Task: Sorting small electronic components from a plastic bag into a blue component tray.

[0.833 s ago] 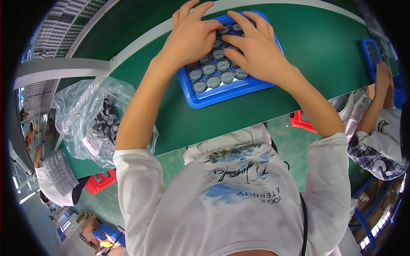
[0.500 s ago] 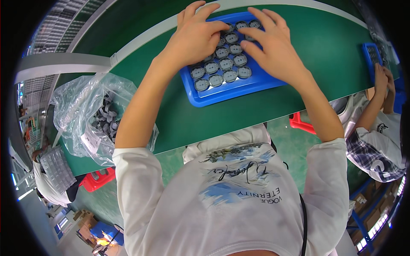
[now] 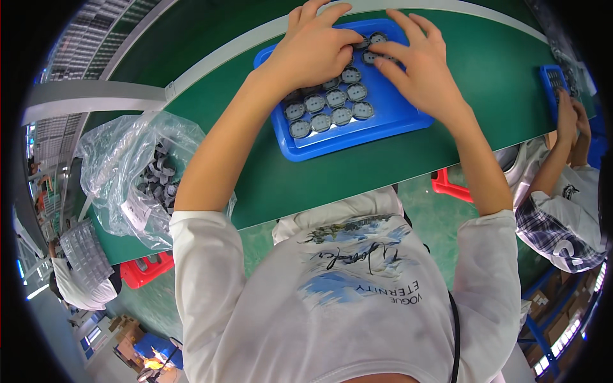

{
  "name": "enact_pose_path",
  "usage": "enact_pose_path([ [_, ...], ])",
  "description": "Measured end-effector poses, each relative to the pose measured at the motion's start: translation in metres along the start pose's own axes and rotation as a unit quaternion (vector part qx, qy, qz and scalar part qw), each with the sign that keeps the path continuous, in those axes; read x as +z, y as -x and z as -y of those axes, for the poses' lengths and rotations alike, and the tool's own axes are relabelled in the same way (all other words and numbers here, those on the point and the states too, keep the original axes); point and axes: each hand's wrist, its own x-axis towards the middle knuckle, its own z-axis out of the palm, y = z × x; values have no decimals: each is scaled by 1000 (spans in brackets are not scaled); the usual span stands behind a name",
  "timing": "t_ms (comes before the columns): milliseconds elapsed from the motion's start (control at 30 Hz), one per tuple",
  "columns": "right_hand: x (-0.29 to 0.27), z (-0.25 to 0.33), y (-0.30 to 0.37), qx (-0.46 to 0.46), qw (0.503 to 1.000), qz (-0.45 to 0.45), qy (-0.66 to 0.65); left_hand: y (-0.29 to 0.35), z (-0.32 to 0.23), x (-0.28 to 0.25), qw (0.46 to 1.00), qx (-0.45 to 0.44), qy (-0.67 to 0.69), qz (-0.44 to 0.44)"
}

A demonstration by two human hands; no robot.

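Observation:
Round grey plastic parts (image 3: 336, 98), dark-edged with small holes in their faces, lie in a shallow blue tray (image 3: 300, 152) on the green table. Over the tray's far left part is my left hand (image 3: 311, 52). Its fingers are spread, and one fingertip reaches a grey part (image 3: 363, 43) near the far edge. My right hand (image 3: 418, 69) comes over the far right side, fingers apart, with thumb and index beside another grey part (image 3: 370, 57). No part is plainly gripped. My left hand hides some of the parts beneath it.
A clear plastic bag (image 3: 137, 172) of loose grey parts lies on the table to the left. To the right, a co-worker's hands (image 3: 567, 118) are at another blue tray (image 3: 550, 89). Red stools (image 3: 148, 269) stand by the table's near edge.
Both hands have shifted slightly right over the tray. Several grey parts near the far edge sit differently, and a wider bare strip of blue tray shows at their right.

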Motion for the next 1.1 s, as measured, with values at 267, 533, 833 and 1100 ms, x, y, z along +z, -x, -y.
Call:
enact_pose_path([
  [267, -22, 15, -9, -19, 994, 102, -44, 0, -3, -10, 999, -17, -10, 31],
  [533, -20, 5, -15, -25, 987, 115, -110, 7, -1, -16, 999, -10, 10, 36],
  [833, -22, -5, -12, 11, 979, 44, -197, 11, -3, -15, 1000, 5, 27, 13],
  [1100, -20, -19, -17, -10, 996, 67, -63, 21, 10, 21, 954, 235, -22, -184],
])
